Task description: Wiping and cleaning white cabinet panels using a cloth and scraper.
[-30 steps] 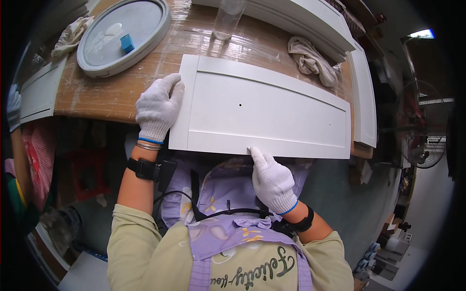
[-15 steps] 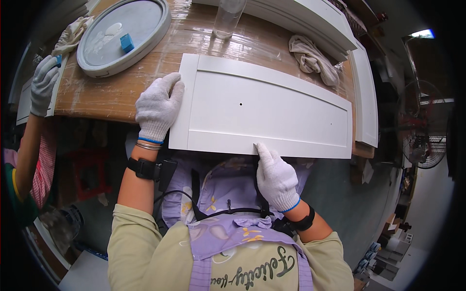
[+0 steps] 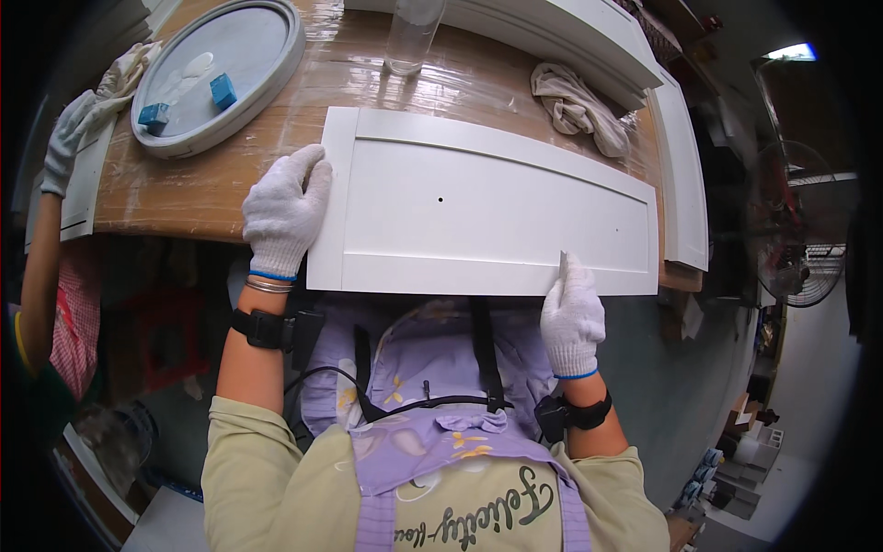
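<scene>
gloved left hand (image 3: 288,207) against left end of white recessed-frame panel (image 3: 487,207); from where i stand, can't tell if it's gripping. gloved right hand (image 3: 574,317) pinching thin grey piece (image 3: 564,261) over near rail, toward right end. panel lies between hands and beyond. past left hand: round grey lid (image 3: 244,41), two blue blocks (image 3: 223,92) on it. past right hand: crumpled off-white cloth (image 3: 575,106).

Inside a workshop, white panels (image 3: 405,198) and cloth rags (image 3: 579,109) share a film-covered workbench (image 3: 175,198), with a caged fan (image 3: 814,274) and boxes (image 3: 743,412) off to the right.
</scene>
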Tool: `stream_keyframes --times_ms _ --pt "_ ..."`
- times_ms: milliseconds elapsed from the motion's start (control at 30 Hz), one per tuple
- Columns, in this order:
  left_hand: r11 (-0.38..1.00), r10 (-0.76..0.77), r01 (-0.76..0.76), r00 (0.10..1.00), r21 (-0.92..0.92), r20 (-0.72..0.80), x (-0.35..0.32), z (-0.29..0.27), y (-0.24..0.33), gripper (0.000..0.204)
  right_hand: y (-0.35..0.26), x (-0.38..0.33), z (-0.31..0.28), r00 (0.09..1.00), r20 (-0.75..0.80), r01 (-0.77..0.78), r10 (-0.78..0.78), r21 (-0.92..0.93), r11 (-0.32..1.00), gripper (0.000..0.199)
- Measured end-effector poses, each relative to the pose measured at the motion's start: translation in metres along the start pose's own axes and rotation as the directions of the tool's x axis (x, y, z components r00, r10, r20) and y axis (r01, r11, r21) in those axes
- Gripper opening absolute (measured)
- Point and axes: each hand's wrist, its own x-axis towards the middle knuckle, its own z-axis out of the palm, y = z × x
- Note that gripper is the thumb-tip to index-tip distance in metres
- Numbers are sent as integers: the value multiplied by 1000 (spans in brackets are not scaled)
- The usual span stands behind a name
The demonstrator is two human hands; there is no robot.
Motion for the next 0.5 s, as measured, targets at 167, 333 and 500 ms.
stream_keyframes --times_ms 167,333,500 --pt "1000 -14 14 1000 4 -7 -1 -1 1 28 -44 0 9 987 112 121 -113 -64 991 46" --pt "1000 6 -8 999 -25 -48 0 7 -4 25 -134 13 10 847 304 331 -436 339 880 46" --pt "1000 10 -10 1000 7 -23 -2 -5 -2 26 -54 18 8 981 -25 195 -193 101 976 47"
